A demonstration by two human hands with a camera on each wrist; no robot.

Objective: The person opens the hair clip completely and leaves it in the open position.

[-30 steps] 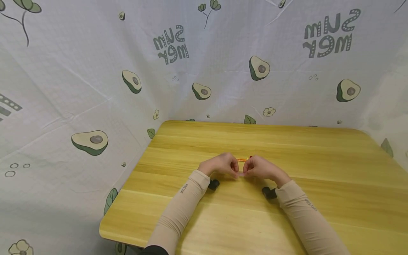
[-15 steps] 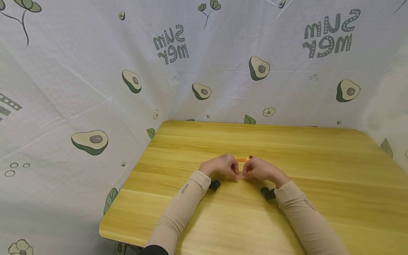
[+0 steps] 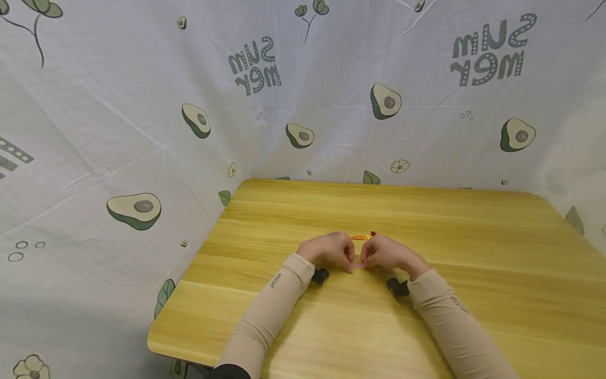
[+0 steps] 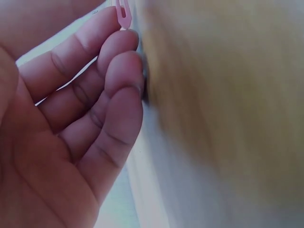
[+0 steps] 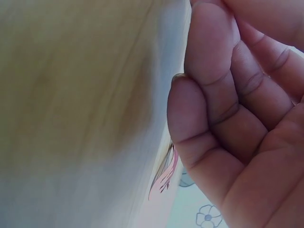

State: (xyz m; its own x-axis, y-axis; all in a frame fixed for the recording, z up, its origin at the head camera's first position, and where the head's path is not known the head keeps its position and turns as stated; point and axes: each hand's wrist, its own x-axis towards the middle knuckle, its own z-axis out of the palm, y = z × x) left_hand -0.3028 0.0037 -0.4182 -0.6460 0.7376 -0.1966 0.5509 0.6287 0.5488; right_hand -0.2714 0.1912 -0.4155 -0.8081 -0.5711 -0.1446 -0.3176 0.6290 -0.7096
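Note:
A small pink plastic strip (image 3: 357, 265) spans the gap between my two hands near the middle of the table. In the left wrist view, one end of this pink strip (image 4: 125, 21) shows a slot and a narrow tip at the fingertips. My left hand (image 3: 329, 250) pinches the strip's left end, its other fingers curled inward. At the opposite end my right hand (image 3: 389, 253) pinches it between thumb and forefinger. Its grip is hidden in the right wrist view, where the curled fingers (image 5: 209, 47) fill the upper right.
Just beyond the hands, a thin orange item (image 3: 358, 237) and a small red item (image 3: 373, 233) lie on the wooden table (image 3: 426, 326), partly hidden by the hands. Black wrist cameras (image 3: 397, 288) hang under the wrists. A white cloth (image 3: 341, 152) with avocado prints surrounds the table.
Both hands stay close together, and the left has shifted slightly down toward the wearer. The pink strip between them has come slightly nearer too.

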